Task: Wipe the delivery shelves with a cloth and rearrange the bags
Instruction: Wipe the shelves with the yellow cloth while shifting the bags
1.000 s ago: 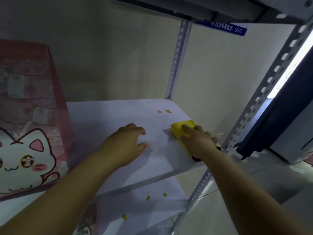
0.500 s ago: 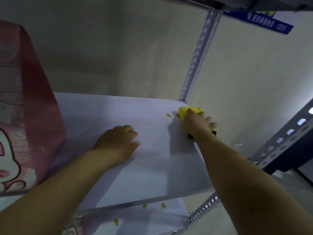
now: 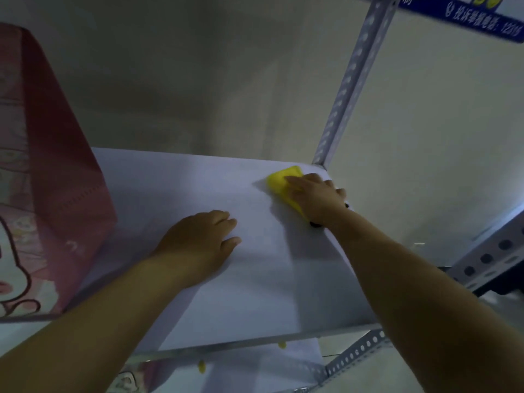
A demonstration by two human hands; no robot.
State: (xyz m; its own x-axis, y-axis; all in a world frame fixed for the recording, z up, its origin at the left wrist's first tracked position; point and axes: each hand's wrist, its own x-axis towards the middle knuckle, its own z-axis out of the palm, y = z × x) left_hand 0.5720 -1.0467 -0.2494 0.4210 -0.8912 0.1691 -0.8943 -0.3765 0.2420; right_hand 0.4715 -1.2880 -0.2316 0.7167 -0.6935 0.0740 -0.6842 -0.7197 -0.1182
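A yellow cloth (image 3: 279, 180) lies at the far right corner of the white shelf board (image 3: 175, 180). My right hand (image 3: 317, 197) presses down on the cloth, fingers spread over it. My left hand (image 3: 198, 239) rests flat on the middle of the board, palm down, holding nothing. A tall pink bag (image 3: 48, 177) with a cartoon cat print stands on the shelf's left side, apart from both hands.
A perforated metal upright (image 3: 351, 80) rises at the shelf's back right corner, and another (image 3: 496, 256) crosses at the right. A lower shelf (image 3: 255, 364) shows yellow specks and another bag's top. A blue sign (image 3: 482, 21) hangs at top right.
My right hand has slid the cloth from the shelf's front right edge to its back right corner, over the yellow specks there. My left hand has stayed flat on the board.
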